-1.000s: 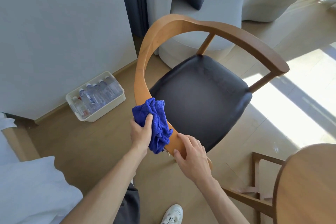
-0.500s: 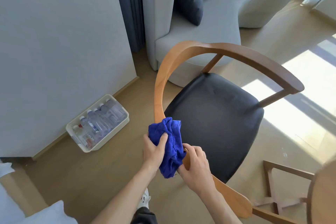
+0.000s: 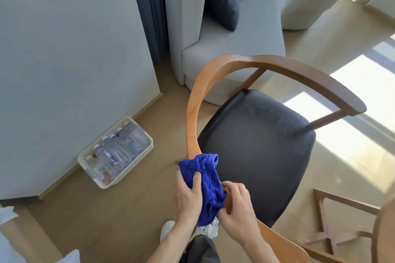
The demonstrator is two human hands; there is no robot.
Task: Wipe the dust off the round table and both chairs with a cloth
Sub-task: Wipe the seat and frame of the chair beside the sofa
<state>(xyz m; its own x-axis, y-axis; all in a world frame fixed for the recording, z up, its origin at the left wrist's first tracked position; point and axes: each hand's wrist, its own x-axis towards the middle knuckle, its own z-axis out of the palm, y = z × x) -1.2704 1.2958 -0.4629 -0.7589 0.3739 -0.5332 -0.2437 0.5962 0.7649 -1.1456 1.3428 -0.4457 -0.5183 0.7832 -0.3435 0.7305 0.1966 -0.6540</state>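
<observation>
**Wiping the curved wooden rail of a chair with a blue cloth**

Looking down from head height, a person is standing behind a wooden chair (image 3: 252, 126) with a dark padded seat (image 3: 256, 147) and one continuous bent rail (image 3: 192, 104) serving as back and armrests. The left hand (image 3: 189, 195) is closing around a bunched blue cloth (image 3: 208, 183), thumb pressing into its folds, and is holding it wrapped over the near part of the rail. The wrapping seems meant to let the cloth rub the top and both sides of the rail at once. The right hand (image 3: 236, 211) is curling its fingers around the same rail just beside the cloth, touching its lower edge. That grip is probably steadying the light chair so it is not sliding while the cloth is rubbing.

The far stretch of the rail and the seat are lying uncovered, so by my reading much of this chair is waiting for the cloth. At the lower right edge, a sliver of the round table (image 3: 388, 230) is showing, with a second wooden frame (image 3: 346, 200) near it, possibly the other chair.

On the floor against the wall, a white bin (image 3: 116, 151) is holding plastic bottles. A grey sofa (image 3: 235, 34) is standing beyond the chair.
</observation>
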